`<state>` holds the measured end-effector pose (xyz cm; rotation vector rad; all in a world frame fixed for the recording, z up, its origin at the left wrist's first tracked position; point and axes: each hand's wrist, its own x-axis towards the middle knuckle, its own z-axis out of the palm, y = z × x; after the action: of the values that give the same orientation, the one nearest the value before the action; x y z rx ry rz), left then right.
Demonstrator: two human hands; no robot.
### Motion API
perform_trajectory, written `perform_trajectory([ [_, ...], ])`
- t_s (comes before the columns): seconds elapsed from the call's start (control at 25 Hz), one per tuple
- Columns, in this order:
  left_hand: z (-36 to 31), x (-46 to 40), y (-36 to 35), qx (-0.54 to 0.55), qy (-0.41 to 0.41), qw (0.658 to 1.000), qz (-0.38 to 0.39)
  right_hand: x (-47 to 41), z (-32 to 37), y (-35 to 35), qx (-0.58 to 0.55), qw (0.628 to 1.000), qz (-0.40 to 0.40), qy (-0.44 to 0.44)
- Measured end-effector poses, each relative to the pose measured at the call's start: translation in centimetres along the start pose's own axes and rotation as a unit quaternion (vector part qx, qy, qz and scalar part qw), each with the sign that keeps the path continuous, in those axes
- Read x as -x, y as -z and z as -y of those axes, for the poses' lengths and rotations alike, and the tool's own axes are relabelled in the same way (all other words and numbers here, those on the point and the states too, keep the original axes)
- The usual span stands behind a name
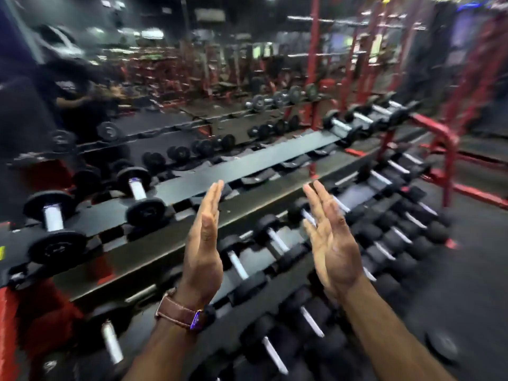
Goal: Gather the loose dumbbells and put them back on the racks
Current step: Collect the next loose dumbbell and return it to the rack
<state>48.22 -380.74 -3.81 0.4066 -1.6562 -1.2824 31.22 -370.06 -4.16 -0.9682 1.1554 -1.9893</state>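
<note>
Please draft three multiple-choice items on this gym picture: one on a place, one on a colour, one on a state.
1. The watch sits on which wrist?
A left
B right
C neither

2. The rack frame is what colour?
A blue
B red
C yellow

3. The hands are
A gripping a dumbbell
B open and empty
C clenched in fists

Answers:
1 A, the brown-strapped watch is below the left hand.
2 B, the rack frame is red tubing.
3 B, the left hand and right hand show flat palms, holding nothing.
</note>
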Motion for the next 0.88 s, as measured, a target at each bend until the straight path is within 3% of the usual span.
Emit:
perform_trajectory([
  [0.24, -2.9, 5.6, -16.1, 0.126, -0.014, 0.977, 0.174, 12.7, 10.5, 10.6, 0.094, 0.981, -0.152, 0.08],
  [0.56, -9.1, 16.5, -37.3, 0.256, 0.003, 0.894, 0.367, 32.1, 21.6, 23.1, 0.162, 0.906, -0.364, 0.144],
  [0.88, -16.9, 33.0, -56.6, 0.309, 0.016, 0.838, 0.449, 51.8, 31.0, 35.4, 0.192, 0.841, -0.475, 0.172],
])
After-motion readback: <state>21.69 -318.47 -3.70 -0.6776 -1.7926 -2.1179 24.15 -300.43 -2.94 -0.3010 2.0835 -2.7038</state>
